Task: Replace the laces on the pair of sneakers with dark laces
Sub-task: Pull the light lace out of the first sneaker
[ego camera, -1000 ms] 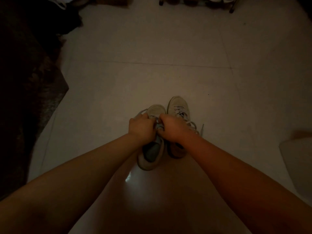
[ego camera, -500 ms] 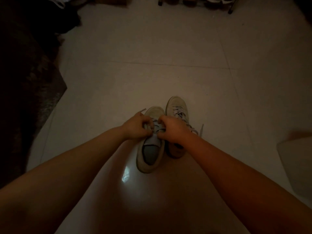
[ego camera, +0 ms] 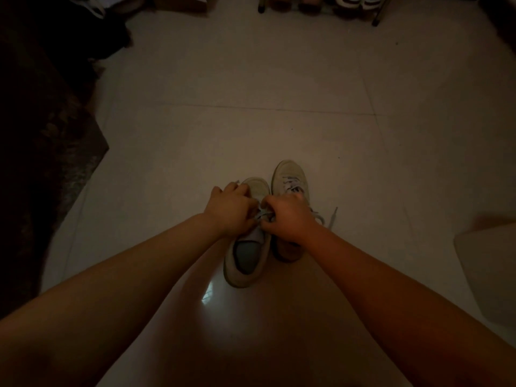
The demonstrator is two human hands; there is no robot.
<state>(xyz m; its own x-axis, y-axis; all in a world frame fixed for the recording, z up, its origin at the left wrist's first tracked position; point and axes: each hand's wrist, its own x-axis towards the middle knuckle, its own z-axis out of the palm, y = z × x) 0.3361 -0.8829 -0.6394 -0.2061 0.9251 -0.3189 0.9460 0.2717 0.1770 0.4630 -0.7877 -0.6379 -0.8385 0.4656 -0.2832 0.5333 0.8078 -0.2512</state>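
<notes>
I am working both hands over the left sneaker [ego camera: 247, 247] of the pair, which is sitting on the pale tiled floor [ego camera: 251, 107] in front of me, touching the right sneaker [ego camera: 290, 177]. My left hand [ego camera: 231, 210] is curling its fingers around the light lace [ego camera: 262, 215] near the eyelets, and my right hand [ego camera: 290, 217] is pinching the same lace from the other side. In this dim light I think I am loosening the crossings, though I cannot be sure which one. I am seeing no dark laces anywhere. If I am pulling unevenly, the lace could bind in an eyelet or the shoe could slide on the smooth tile, since nothing is bracing it. The right sneaker's loose lace end [ego camera: 332, 217] is trailing beside my wrist and could snag. Open floor is lying ahead; a dark rug [ego camera: 55, 163] edges the left, and a pale object [ego camera: 491, 275] is sitting close on my right.
</notes>
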